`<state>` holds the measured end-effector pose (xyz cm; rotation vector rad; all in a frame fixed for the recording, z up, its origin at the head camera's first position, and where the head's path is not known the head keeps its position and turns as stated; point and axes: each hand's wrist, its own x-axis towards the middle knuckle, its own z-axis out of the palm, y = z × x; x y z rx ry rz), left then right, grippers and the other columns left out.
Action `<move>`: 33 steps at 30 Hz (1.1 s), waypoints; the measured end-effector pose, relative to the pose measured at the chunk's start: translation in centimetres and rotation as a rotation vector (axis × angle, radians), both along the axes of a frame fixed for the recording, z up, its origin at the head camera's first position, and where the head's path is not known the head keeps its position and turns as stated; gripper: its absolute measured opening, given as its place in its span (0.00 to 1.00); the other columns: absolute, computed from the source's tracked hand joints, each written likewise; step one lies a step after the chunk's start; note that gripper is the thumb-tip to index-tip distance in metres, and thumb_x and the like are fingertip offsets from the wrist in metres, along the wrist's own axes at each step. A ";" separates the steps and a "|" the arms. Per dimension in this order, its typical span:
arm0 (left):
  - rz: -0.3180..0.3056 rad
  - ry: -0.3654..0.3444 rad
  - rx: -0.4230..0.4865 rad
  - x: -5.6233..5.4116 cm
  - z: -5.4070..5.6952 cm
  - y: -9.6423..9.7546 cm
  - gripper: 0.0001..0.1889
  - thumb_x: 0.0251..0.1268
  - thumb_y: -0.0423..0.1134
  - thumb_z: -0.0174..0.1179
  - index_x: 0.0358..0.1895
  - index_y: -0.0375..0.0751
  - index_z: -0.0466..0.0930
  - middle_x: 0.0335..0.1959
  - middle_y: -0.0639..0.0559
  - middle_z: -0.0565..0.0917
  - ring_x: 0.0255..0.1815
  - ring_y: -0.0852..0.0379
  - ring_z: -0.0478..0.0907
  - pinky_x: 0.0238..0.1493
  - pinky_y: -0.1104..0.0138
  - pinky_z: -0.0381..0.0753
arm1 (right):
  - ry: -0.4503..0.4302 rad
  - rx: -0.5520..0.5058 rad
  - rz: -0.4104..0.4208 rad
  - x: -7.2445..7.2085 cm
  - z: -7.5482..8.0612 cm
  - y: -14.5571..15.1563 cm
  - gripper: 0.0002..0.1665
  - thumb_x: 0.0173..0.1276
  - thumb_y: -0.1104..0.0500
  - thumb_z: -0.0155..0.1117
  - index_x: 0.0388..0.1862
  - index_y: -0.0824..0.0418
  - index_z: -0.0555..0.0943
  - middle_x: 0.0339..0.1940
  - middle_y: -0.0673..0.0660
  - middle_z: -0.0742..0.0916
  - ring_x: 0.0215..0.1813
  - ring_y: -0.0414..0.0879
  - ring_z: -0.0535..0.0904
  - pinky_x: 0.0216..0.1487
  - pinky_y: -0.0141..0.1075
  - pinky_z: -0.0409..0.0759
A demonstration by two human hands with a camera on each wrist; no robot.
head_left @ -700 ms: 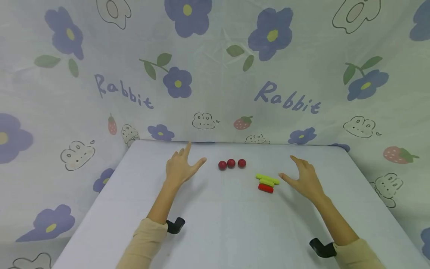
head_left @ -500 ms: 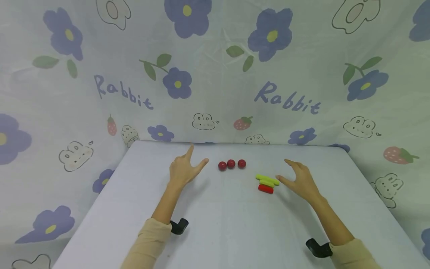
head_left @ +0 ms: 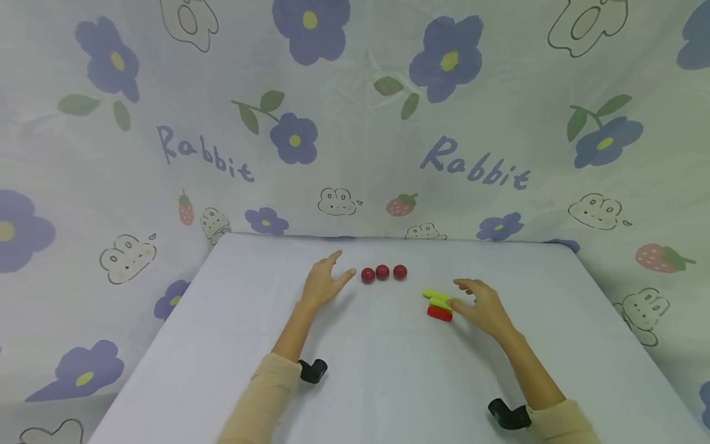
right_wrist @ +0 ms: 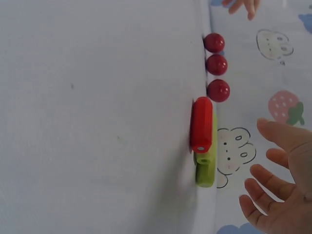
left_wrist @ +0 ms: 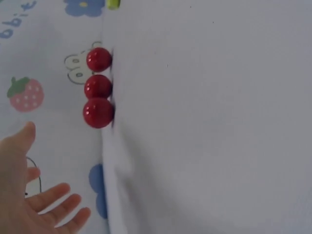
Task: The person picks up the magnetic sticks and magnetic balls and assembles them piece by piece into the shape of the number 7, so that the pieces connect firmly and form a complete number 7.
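Note:
My left hand [head_left: 320,286] hovers just left of three glossy red balls [head_left: 368,275], its fingers spread and holding nothing. In the left wrist view those balls stand in a row beyond the thumb. On the right, my right hand [head_left: 487,309] hangs with parted, gently bent fingers beside three short rods. The longer yellow-green rod [head_left: 434,294] lies farthest back, a shorter yellow-green rod [head_left: 438,303] in the middle, and a thick red rod [head_left: 440,314] in front. The right thumb overlaps the yellow-green rods' right ends in the head view. The red rod [right_wrist: 202,126] shows a small hole in its end.
A white-covered table [head_left: 360,382] carries everything. Behind it hangs a curtain [head_left: 355,111] with flowers, rabbits and lettering, also spread along both sides. Each wrist wears a black camera mount [head_left: 314,371] near the beige sleeve [head_left: 266,394].
Both hands have moved inward and lower: the left rightward toward the red balls, the right leftward toward the rods. The balls and rods lie where they were.

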<state>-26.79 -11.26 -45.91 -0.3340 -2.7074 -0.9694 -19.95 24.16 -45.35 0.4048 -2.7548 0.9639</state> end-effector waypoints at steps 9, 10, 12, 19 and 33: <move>-0.030 -0.029 0.098 -0.8 -2.0 2.3 0.33 0.59 0.52 0.62 0.64 0.37 0.69 0.57 0.36 0.76 0.59 0.39 0.71 0.60 0.49 0.68 | -0.025 -0.005 -0.010 0.4 -1.8 -0.9 0.29 0.58 0.55 0.70 0.55 0.68 0.76 0.46 0.66 0.82 0.46 0.59 0.78 0.46 0.53 0.78; -0.029 -0.034 0.108 -0.9 -2.2 2.5 0.32 0.59 0.51 0.62 0.64 0.37 0.69 0.56 0.35 0.77 0.58 0.39 0.71 0.60 0.49 0.68 | -0.022 -0.005 -0.011 0.5 -1.9 -0.9 0.29 0.57 0.55 0.71 0.55 0.68 0.77 0.45 0.65 0.82 0.46 0.59 0.78 0.46 0.53 0.78; -0.028 -0.052 0.125 -0.9 -2.4 2.9 0.32 0.59 0.50 0.62 0.64 0.37 0.69 0.56 0.34 0.77 0.58 0.39 0.71 0.60 0.49 0.68 | -0.014 -0.007 -0.011 0.5 -2.2 -1.0 0.27 0.57 0.56 0.71 0.53 0.68 0.78 0.43 0.65 0.83 0.45 0.58 0.78 0.45 0.52 0.78; -0.038 -0.048 0.136 -0.8 -3.3 4.0 0.31 0.58 0.47 0.64 0.62 0.34 0.70 0.54 0.33 0.78 0.57 0.38 0.72 0.59 0.49 0.69 | 0.017 0.018 0.000 0.6 -3.0 -1.3 0.22 0.54 0.58 0.73 0.47 0.67 0.81 0.41 0.61 0.83 0.41 0.54 0.77 0.41 0.46 0.77; -0.066 -0.004 0.130 -1.1 -4.2 5.1 0.22 0.58 0.41 0.65 0.55 0.35 0.77 0.50 0.39 0.81 0.52 0.43 0.76 0.55 0.53 0.73 | 0.014 0.070 -0.008 0.8 -3.9 -2.0 0.18 0.52 0.60 0.74 0.41 0.66 0.83 0.35 0.57 0.82 0.38 0.50 0.75 0.40 0.44 0.77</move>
